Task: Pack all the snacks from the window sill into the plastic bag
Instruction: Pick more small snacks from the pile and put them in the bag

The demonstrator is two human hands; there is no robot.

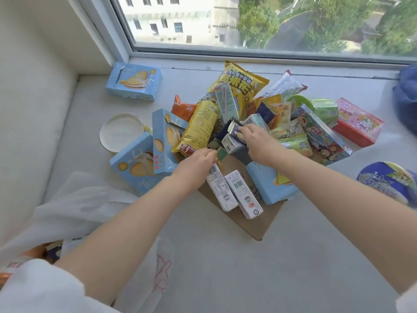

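A heap of snacks lies on the white window sill (pixel 225 256): light blue biscuit boxes (pixel 167 141), a yellow packet (pixel 199 129), a big yellow popcorn bag (pixel 241 86) and small drink cartons. My left hand (pixel 196 163) grips the top of a white carton (pixel 220 188) lying on a piece of brown cardboard (pixel 259 222). My right hand (pixel 257 143) holds a dark blue and white carton (pixel 233 141) in the middle of the heap. The translucent white plastic bag (pixel 74 211) lies at the lower left, with some packets showing inside.
A lone blue biscuit box (pixel 134 81) sits in the far left corner by the window frame. A white round lid (pixel 121 132) lies left of the heap. A pink and red box (pixel 358 122) and a blue cup noodle bowl (pixel 390 179) stand at the right.
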